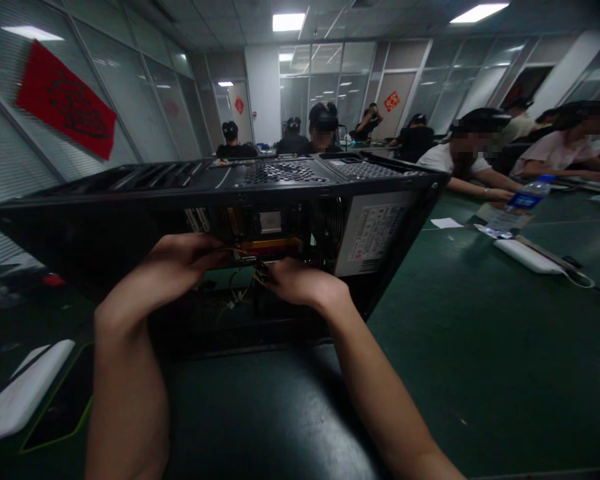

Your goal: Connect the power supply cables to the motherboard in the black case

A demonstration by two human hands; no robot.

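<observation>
A black computer case (180,190) lies across the green table with its open side facing me. Inside it are a motherboard with a silver square chip (271,222), a power supply (373,233) with a white label, and loose thin cables (237,293). My left hand (190,260) reaches into the opening, its fingers pinched at a thin yellowish cable. From the other side, my right hand (300,281) has its fingers closed on a dark cable bundle close to the left fingertips. What lies between the fingers is small and partly hidden.
On the right stand a water bottle (523,203) and a white power strip (527,257), near a paper scrap (447,223). At left are a white box-like device (27,387) and a green-edged dark mat (63,407). Several people sit at tables beyond the case.
</observation>
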